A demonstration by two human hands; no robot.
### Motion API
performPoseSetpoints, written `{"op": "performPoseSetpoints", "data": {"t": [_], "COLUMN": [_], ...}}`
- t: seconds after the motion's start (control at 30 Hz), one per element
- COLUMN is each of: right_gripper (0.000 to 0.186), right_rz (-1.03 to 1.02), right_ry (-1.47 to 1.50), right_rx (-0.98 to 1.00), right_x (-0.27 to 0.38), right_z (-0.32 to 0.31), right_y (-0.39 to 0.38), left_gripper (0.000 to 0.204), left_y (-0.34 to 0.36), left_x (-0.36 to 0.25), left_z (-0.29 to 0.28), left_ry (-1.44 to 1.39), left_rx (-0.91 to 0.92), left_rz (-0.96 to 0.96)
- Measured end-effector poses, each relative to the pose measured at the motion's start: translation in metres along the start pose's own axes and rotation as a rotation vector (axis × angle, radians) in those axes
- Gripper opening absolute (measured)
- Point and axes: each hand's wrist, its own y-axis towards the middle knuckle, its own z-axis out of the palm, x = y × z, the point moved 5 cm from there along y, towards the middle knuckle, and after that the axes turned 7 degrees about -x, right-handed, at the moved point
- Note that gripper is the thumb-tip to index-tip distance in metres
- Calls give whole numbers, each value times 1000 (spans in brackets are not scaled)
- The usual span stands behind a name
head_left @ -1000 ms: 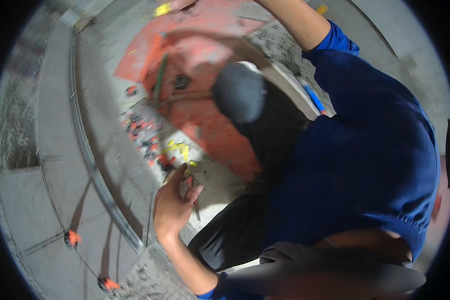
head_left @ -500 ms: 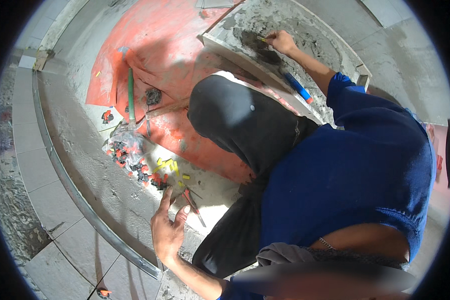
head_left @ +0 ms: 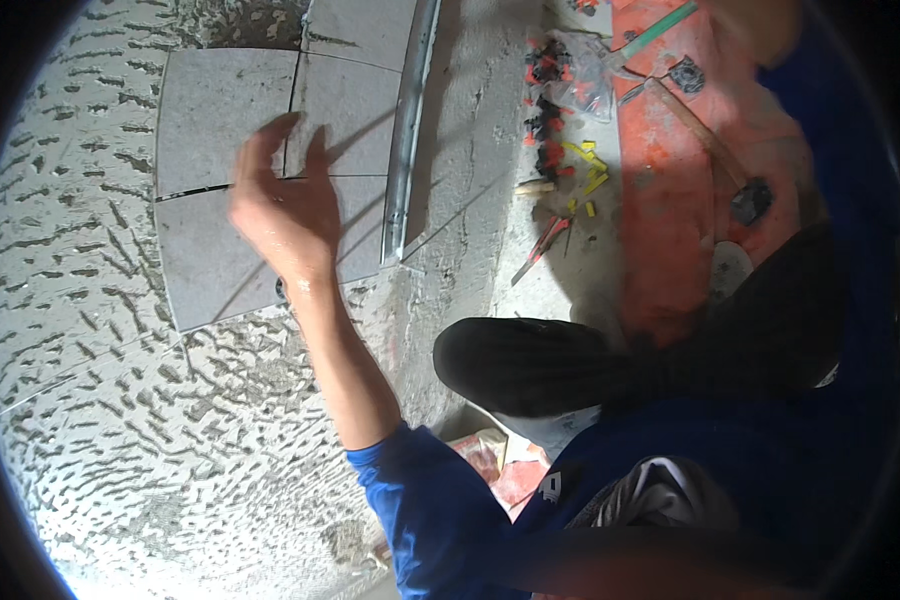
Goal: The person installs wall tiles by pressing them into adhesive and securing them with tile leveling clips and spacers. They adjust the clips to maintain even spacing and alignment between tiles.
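Note:
My left hand (head_left: 288, 205) hovers over grey floor tiles (head_left: 225, 120), slightly blurred. Its thumb and fingers are apart and I see nothing between them. Dark joints run between the tiles beneath it. A small dark round piece (head_left: 281, 291) lies by the wrist, partly hidden by the forearm. At the top right edge, my right hand (head_left: 745, 25) is only partly in the picture, near a green-handled tool (head_left: 660, 32); its fingers are hidden.
Ridged mortar (head_left: 100, 390) spreads left of and below the tiles. A metal strip (head_left: 407, 150) borders them. Black and red tile-levelling pieces (head_left: 548, 125), yellow wedges (head_left: 592, 172), a red-handled tool (head_left: 542, 248) and a wooden-handled hammer (head_left: 705, 140) lie to the right, partly on red sheeting (head_left: 660, 260).
The view has swung left to the tiles and ridged mortar. My left hand has moved from beside the red-handled tool to above the tiles. My right hand has left the mortar-covered board.

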Motion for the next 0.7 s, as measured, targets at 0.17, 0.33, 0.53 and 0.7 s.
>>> {"op": "performPoseSetpoints", "data": {"t": [0.17, 0.33, 0.53, 0.7], "right_gripper": [11, 10, 16, 18], "right_rz": [442, 701, 766, 795], "right_ry": [838, 838, 645, 667], "right_rx": [-402, -510, -313, -272], "right_x": [-21, -60, -75, -66], "right_z": [82, 149, 188, 198], "right_y": [-27, -136, -179, -186], "left_gripper": [49, 75, 83, 88], "left_y": [46, 66, 72, 72], "left_x": [28, 38, 47, 47], "left_z": [-9, 23, 33, 37], "left_ry": [643, 894, 911, 930], "left_rx": [164, 457, 572, 555], "left_rz": [314, 545, 548, 578]}}
